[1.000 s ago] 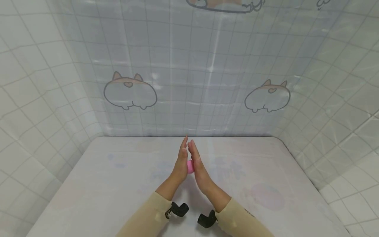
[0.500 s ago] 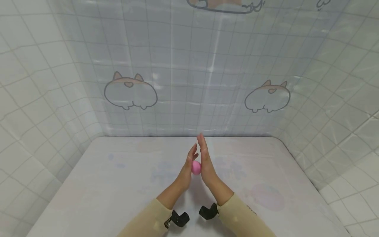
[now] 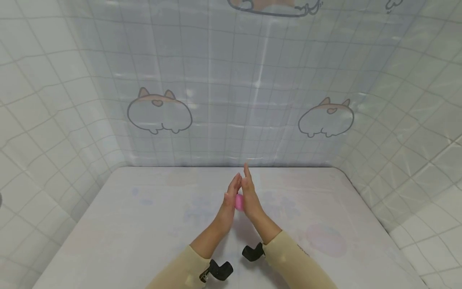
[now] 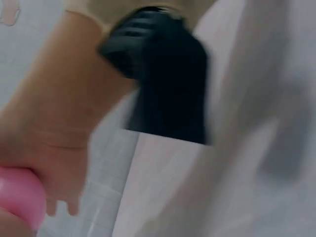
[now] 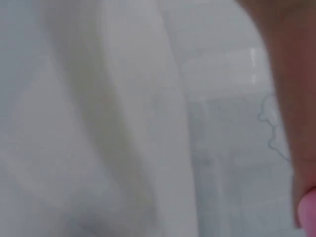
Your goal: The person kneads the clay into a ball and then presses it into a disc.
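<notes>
A smooth pink ball [image 3: 239,202] sits between my two facing palms, over the middle of the table. My left hand [image 3: 227,209] presses it from the left with straight fingers. On the other side my right hand [image 3: 251,203] lies flat against it, fingers pointing up and away. Both hands lean inward, so their fingertips come close together above the ball. In the left wrist view the pink ball [image 4: 22,195] bulges out between the palms, partly covered by them. Only a small part of the pink ball [image 5: 309,213] shows at the right wrist view's edge.
Under the hands spreads a pale table [image 3: 137,233] with faint printed patches. A grid-patterned curtain with corgi drawings [image 3: 160,114] stands behind it and along both sides. Black wrist cameras [image 3: 221,270] stick out from the beige sleeves [image 3: 294,261].
Both hands and the ball have shifted slightly right since the first frame. The palms slide forward and back against each other, and the ball turns between them.
</notes>
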Available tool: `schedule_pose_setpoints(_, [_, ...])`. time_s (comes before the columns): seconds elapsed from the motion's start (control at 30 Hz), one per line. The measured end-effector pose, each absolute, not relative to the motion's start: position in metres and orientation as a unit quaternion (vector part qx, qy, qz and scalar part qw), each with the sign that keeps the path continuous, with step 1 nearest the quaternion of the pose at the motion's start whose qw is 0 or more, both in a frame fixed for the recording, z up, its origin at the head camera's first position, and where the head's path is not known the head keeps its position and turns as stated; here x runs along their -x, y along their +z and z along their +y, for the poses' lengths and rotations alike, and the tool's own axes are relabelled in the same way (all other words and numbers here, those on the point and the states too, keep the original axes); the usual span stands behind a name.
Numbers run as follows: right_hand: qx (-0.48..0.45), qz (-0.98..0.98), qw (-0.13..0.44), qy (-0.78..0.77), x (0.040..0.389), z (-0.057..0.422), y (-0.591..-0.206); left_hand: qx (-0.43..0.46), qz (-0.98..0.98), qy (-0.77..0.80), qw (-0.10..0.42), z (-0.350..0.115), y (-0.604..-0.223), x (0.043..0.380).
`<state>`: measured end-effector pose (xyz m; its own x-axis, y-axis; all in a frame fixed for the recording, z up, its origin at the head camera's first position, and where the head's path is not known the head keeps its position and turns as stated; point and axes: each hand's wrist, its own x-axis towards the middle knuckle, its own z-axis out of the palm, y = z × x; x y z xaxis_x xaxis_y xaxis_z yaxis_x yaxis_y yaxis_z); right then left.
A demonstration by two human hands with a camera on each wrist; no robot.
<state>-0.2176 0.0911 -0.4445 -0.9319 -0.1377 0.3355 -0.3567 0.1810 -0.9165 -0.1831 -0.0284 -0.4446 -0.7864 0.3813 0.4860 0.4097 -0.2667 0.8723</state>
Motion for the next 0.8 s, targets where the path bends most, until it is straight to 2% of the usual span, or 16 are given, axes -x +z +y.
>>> schedule_pose_setpoints(0.27, [-0.217,-0.698,0.032,0.682,0.211,0.085,-0.455,0.33,-0.582,-0.741,0.059,-0.03,-0.438,0.188])
schedule_pose_setpoints(0.43, [-0.276,-0.646,0.0,0.712,0.204,0.082,-0.455,0.288,-0.624,-0.719,0.101,-0.03,-0.44,0.193])
schedule_pose_setpoints(0.53, [-0.3,-0.639,0.001,0.708,0.199,0.081,-0.455,0.249,-0.654,-0.705,0.116,-0.03,-0.441,0.197])
schedule_pose_setpoints(0.8, [-0.346,-0.632,0.034,0.693,0.185,0.081,-0.45,0.183,-0.682,-0.699,0.112,-0.031,-0.445,0.202])
